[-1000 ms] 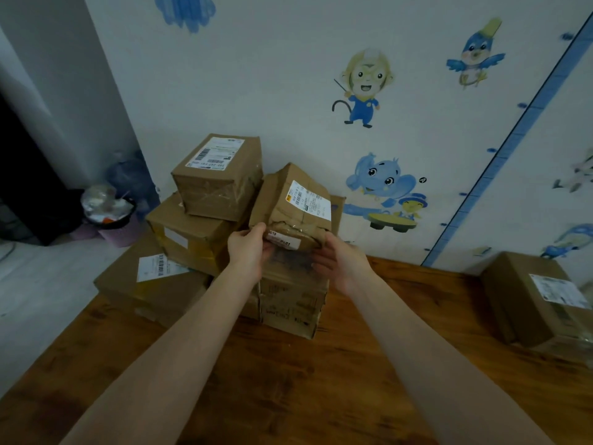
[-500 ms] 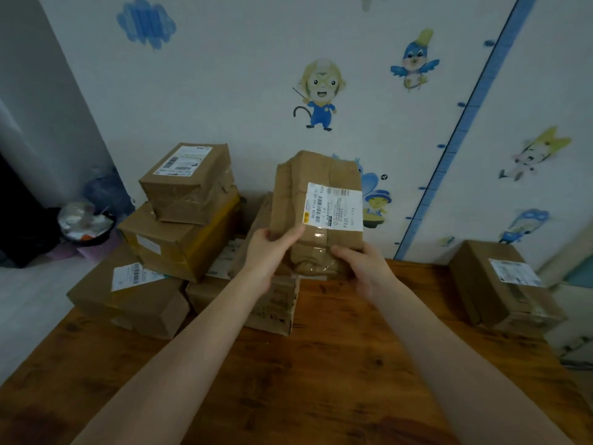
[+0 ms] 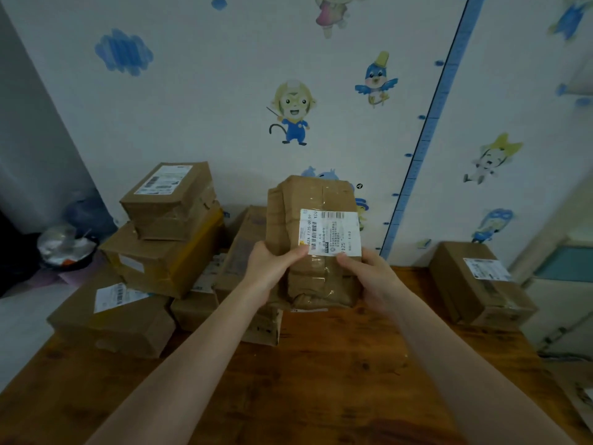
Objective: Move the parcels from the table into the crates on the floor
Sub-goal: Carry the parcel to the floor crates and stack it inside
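Crumpled brown cardboard parcel (image 3: 316, 245), taped over and bearing a white barcode label (image 3: 330, 232), is now held upright in the air above the back of the wooden desk (image 3: 321, 380), its label facing the camera. A second ago it lay tilted on top of the pile, with both hands just taking hold of its near edge; since then it has come clear of the stack of brown cardboard boxes (image 3: 163, 258) and been turned on end. The left hand (image 3: 271, 268) and right hand (image 3: 369, 277) grip its lower half from either side, fingers (image 3: 295, 253) curled round it and thumbs on the front. So the pick looks done, and the carry to a crate comes next; no crate is in view. Its wrapping is creased and dented, so it probably yields under pressure.
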Demonstrator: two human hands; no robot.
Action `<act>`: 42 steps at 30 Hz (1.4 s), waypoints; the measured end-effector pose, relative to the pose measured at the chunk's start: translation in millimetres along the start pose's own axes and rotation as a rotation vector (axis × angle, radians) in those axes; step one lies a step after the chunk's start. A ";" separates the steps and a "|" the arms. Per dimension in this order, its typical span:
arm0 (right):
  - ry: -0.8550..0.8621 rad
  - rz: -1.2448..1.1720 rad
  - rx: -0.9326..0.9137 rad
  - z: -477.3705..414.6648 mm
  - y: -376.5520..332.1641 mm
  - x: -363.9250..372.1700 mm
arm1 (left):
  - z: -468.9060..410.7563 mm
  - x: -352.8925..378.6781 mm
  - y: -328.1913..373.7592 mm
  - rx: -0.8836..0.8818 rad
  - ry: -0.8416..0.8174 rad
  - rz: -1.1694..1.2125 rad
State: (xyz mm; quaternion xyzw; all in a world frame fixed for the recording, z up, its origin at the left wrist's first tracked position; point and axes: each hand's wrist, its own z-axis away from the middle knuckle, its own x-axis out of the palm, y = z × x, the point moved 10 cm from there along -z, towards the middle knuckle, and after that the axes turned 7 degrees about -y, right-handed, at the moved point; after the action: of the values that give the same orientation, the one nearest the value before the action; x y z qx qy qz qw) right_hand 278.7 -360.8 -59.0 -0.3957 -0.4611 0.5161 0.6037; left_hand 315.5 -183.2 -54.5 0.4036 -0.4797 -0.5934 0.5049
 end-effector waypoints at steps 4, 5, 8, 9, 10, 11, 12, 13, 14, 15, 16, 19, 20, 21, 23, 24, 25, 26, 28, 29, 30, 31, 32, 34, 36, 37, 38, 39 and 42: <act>-0.026 -0.107 0.039 5.3 2.2 -3.0 | 3.9 2.0 -0.2 0.009 -0.011 -0.018; -0.009 -0.118 0.024 6.6 -0.4 -6.3 | 4.2 4.3 0.2 0.017 -0.024 -0.035; 0.046 -0.047 -0.038 7.7 -6.9 -14.7 | 5.8 7.7 3.4 0.038 -0.045 -0.051; 0.048 -0.022 -0.053 8.6 -9.3 -15.2 | 6.1 9.4 5.9 0.048 -0.053 -0.053; 0.039 0.008 -0.063 8.9 -11.1 -14.5 | 6.0 10.1 7.8 0.052 -0.056 -0.055; 0.024 0.038 -0.066 9.3 -12.8 -12.4 | 6.3 9.5 11.0 0.066 -0.051 -0.052; 0.009 0.059 -0.061 9.3 -13.6 -10.3 | 6.5 8.2 14.2 0.081 -0.045 -0.044; -0.001 0.063 -0.049 9.6 -13.6 -9.0 | 6.7 7.5 16.2 0.085 -0.040 -0.029; -0.009 0.054 -0.035 9.6 -12.3 -7.9 | 6.1 6.4 15.7 0.083 -0.034 -0.012; -0.020 0.031 -0.024 9.5 -11.8 -7.2 | 5.6 5.8 15.6 0.081 -0.031 -0.010; -0.031 -0.002 -0.020 9.1 -11.1 -6.2 | 5.9 5.2 14.6 0.075 -0.031 -0.023; 0.013 -0.015 -0.064 7.2 -15.5 -12.3 | 5.3 8.1 12.2 0.052 -0.053 -0.057; 0.037 -0.004 -0.074 7.8 -15.9 -14.4 | 4.7 9.2 11.3 0.048 -0.064 -0.064; 0.054 0.011 -0.081 7.9 -16.2 -15.4 | 4.6 10.7 12.4 0.055 -0.066 -0.072; 0.051 0.067 -0.085 7.6 -17.1 -14.7 | 3.2 8.4 18.2 0.102 -0.028 -0.107; 0.037 0.095 -0.078 7.1 -17.6 -12.6 | 2.8 5.0 21.4 0.130 0.005 -0.119; 0.022 0.105 -0.065 6.3 -17.2 -10.7 | 2.5 2.8 23.5 0.146 0.024 -0.113; 0.013 0.096 -0.053 5.7 -16.5 -9.1 | 2.8 3.0 24.5 0.149 0.021 -0.098; 0.025 0.071 -0.052 5.5 -17.2 -9.3 | 2.4 6.2 24.0 0.141 -0.014 -0.095; 0.039 0.077 -0.070 5.6 -19.0 -10.7 | 2.4 6.9 24.3 0.143 -0.020 -0.107; 0.049 0.089 -0.096 5.9 -21.7 -11.1 | 0.5 6.2 23.8 0.147 -0.021 -0.123; 0.056 0.099 -0.120 6.3 -23.5 -11.5 | 0.5 6.9 24.4 0.154 -0.017 -0.142; 0.060 0.100 -0.135 7.1 -24.8 -11.8 | 1.4 7.1 27.0 0.170 -0.003 -0.173; 0.069 0.089 -0.136 7.2 -26.4 -12.9 | 3.9 6.4 36.3 0.257 0.043 -0.259; 0.078 0.061 -0.119 6.1 -27.7 -13.0 | -0.5 3.1 39.8 0.345 0.078 -0.337; 0.085 0.043 -0.114 5.7 -27.9 -13.8 | -3.9 2.9 39.0 0.359 0.076 -0.369; 0.095 0.032 -0.119 5.5 -28.4 -15.0 | -7.4 3.2 36.9 0.352 0.065 -0.397; 0.102 0.040 -0.137 5.2 -30.7 -16.3 | -7.6 5.9 38.2 0.351 0.051 -0.426; 0.092 0.151 -0.235 8.7 -43.5 -11.1 | 1.3 15.7 47.9 0.401 0.016 -0.501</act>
State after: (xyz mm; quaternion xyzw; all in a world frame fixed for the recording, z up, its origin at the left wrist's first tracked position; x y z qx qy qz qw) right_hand 281.1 -378.5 -16.9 -0.5206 -0.4589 0.4838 0.5333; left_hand 321.8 -200.0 -7.3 0.6053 -0.4687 -0.5897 0.2573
